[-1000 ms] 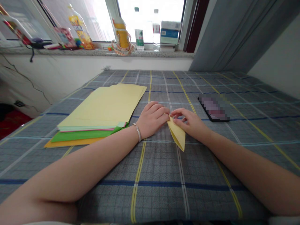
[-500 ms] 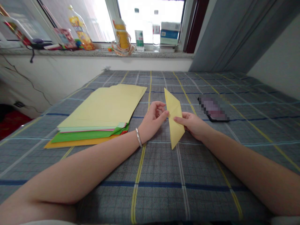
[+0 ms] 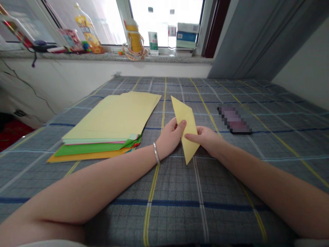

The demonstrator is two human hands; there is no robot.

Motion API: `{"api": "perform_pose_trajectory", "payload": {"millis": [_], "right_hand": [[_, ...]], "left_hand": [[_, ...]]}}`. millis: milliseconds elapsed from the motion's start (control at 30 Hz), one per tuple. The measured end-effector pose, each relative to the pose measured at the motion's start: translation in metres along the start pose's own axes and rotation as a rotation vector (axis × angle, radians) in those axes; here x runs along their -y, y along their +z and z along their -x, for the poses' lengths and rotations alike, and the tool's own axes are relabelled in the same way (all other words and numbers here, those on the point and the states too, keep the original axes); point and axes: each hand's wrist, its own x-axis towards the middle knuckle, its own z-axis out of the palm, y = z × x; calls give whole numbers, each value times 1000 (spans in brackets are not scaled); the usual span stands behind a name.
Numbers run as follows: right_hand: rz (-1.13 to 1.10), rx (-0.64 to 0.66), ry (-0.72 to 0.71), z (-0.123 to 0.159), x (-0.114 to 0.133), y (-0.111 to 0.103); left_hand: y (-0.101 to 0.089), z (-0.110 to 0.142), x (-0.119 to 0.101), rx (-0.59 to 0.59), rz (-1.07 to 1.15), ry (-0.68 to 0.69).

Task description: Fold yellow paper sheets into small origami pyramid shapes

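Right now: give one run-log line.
left hand: grip on folded yellow paper | right hand: grip on its opposite edge | paper stack: left of hands, on checked cloth | phone: right of hands

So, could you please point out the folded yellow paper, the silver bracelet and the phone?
Folded yellow paper (image 3: 189, 127): head view, middle of its visible face.
Silver bracelet (image 3: 156, 153): head view, middle of its visible band.
Phone (image 3: 234, 119): head view, middle of its pixelated screen.

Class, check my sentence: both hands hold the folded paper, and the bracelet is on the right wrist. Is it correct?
Not quite: the head view shows the bracelet on the left wrist. The left hand and right hand do both hold the folded paper.
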Motion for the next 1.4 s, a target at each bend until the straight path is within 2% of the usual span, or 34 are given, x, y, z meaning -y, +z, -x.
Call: {"api": "perform_pose_trajectory", "payload": {"millis": [267,467,567,633,700,767,833,1033,1167,1333,1400], "right_hand": [[76,13,15,4,1,4],[106,53,-30,1,-2,-1],[97,62,-41,1,-2,0],[77,45,-50,0,-3,0],[45,-2,-61,-1,-4,-2],[1,-48,-87,-4,-6,-4],[-46,-84,-126,-7,-9,-6],[-117,-117,-181,-9,-9,-10],[-157,-137,-196,-10,-8,-14],[-155,-147,-233,-11,-9,-14],[-155,-159,-247,-11,-9,-14]], "left_hand": [[-17,-24,-10,-273,-97,44],[-26,-30,-12,-319,-84,68],[-25,-26,-12,-337,-22,3],[-21,-22,-10,-273,4,-68],[-17,-16,-7,-118,-48,-109],[-13,-10,-4,90,-146,-73],[-10,-6,-2,205,-223,-13],[-11,-2,-6,292,-345,-9],[-10,0,-9,418,-455,-12],[-9,1,-7,397,-593,56],[-10,1,-7,430,-592,62]]}}
